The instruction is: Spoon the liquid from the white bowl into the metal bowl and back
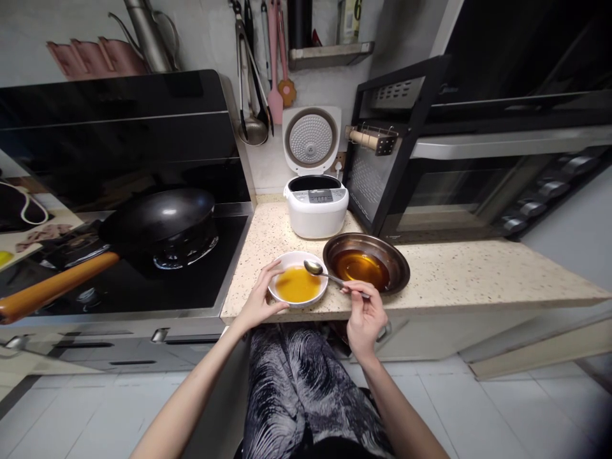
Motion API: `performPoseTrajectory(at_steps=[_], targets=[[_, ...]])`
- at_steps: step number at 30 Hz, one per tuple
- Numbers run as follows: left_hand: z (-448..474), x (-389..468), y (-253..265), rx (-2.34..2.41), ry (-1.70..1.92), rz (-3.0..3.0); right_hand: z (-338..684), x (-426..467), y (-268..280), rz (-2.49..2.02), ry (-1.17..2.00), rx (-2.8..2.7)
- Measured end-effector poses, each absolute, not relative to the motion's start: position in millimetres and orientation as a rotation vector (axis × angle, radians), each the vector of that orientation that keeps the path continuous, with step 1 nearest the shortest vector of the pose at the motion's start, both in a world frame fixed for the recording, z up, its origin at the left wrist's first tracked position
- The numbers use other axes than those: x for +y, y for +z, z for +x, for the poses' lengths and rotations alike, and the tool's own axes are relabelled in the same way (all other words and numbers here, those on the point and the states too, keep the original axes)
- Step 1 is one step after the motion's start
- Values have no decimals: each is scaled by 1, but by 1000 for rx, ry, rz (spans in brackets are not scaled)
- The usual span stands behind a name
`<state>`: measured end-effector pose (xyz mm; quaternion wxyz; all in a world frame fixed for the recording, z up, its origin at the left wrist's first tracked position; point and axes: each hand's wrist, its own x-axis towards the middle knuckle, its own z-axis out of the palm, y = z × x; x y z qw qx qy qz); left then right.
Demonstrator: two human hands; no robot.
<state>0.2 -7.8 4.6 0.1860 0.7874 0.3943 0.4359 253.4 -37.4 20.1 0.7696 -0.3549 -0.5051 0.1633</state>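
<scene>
Near the left corner of the speckled beige stone counter (478,271), at its front edge, your left hand (261,294), thumb and fingers spread, holds the rim of a round white bowl (292,256) containing yellow liquid (297,287). A silver metal spoon (313,268), head over the bowl's right side, is pinched in your right hand (367,319). Beside it, a round dark metal basin (402,271) holds amber liquid (369,266).

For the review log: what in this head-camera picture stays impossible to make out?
In the head view:
- White bowl's left rim, partly: covered by the left hand.
- Gripped stretch of the spoon's handle: behind the right hand's fingers.
- Bottom of the rice cooker: behind its front wall.
- Metal pitcher's top: cut off by the upper edge.
</scene>
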Motion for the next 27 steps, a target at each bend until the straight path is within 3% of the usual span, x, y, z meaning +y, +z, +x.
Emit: performPoseTrajectory(at_steps=[12, 21, 27], targets=[[1, -8, 5, 1116, 1231, 2209, 282, -28, 13, -823, 144, -1128], [1, -8, 5, 1133, 1229, 2209, 293, -29, 6, -721, -180, -1502], [1, -8, 5, 1122, 1237, 2216, 307, -24, -7, -595, -201, -1761]])
